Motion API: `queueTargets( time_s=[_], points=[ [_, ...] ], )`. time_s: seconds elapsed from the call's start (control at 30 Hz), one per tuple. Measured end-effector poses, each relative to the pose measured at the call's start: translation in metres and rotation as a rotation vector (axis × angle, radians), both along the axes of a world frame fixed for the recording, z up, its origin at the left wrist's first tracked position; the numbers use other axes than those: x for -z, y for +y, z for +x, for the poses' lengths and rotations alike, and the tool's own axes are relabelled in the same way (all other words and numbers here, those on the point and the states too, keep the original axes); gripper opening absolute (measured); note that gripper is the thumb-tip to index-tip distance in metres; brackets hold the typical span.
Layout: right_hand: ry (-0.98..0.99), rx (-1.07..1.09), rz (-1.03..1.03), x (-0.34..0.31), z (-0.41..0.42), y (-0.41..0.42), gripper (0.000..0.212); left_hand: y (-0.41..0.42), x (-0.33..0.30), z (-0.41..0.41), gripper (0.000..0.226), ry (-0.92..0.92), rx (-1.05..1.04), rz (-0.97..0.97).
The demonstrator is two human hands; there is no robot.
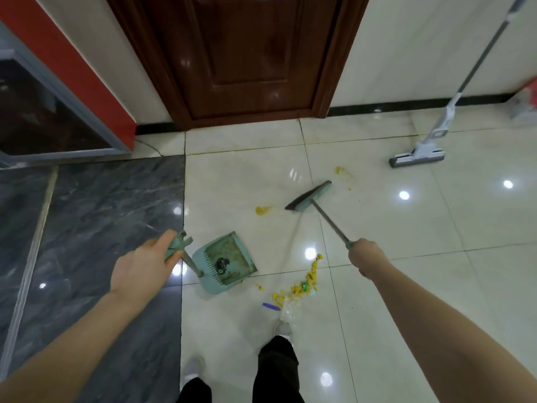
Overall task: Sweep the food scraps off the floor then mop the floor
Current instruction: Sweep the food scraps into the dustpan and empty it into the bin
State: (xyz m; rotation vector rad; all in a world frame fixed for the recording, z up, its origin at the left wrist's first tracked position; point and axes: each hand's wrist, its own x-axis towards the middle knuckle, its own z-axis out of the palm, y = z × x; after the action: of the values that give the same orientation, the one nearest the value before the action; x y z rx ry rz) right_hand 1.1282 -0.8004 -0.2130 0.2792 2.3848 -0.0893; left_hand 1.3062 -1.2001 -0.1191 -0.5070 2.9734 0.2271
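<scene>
Head view: sweep step underway, mop not yet used. Left hand (145, 266) grips the dustpan (225, 263) handle top; pan sits on the floor (406, 286), some dirt inside. Right hand (366, 255) is wrapped round the broom (309, 197) shaft, w/ head out by the yellow smears (263, 210). Main scrap pile (302, 285) lies just right of pan, near the feet. Mop (418, 155) leans on the wall, well apart. Next, I'd say: drag smears back to the pile, then push all into pan.
</scene>
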Motion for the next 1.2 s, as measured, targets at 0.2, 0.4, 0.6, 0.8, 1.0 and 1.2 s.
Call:
queueTargets(
  time_s=[0.2, 0.4, 0.6, 0.8, 1.0, 1.2],
  points=[
    [-0.033, 0.422, -0.035, -0.02, 0.128, -0.004, 0.02, -0.046, 0.003, 0.025, 0.024, 0.014, 0.156, 0.034],
    [-0.182, 0.762, -0.146, -0.049, 0.286, -0.054, 0.026, -0.099, 0.002, 0.063, 0.023, 0.018, 0.332, 0.093],
    [-0.205, 0.886, -0.173, -0.075, 0.364, -0.095, 0.031, -0.132, 0.0, 0.096, 0.027, 0.004, 0.411, 0.091],
    [-0.122, 0.608, -0.146, -0.097, 0.39, -0.108, 0.033, -0.162, -0.001, 0.131, 0.027, -0.023, 0.417, 0.089],
    [-0.086, 0.214, -0.121, -0.102, 0.397, -0.141, 0.035, -0.191, 0.001, 0.159, 0.028, -0.052, 0.354, 0.076],
    [-0.079, -0.198, 0.099, -0.081, 0.367, -0.18, 0.039, -0.208, 0.003, 0.179, 0.023, -0.074, 0.355, 0.035]
  ],
)
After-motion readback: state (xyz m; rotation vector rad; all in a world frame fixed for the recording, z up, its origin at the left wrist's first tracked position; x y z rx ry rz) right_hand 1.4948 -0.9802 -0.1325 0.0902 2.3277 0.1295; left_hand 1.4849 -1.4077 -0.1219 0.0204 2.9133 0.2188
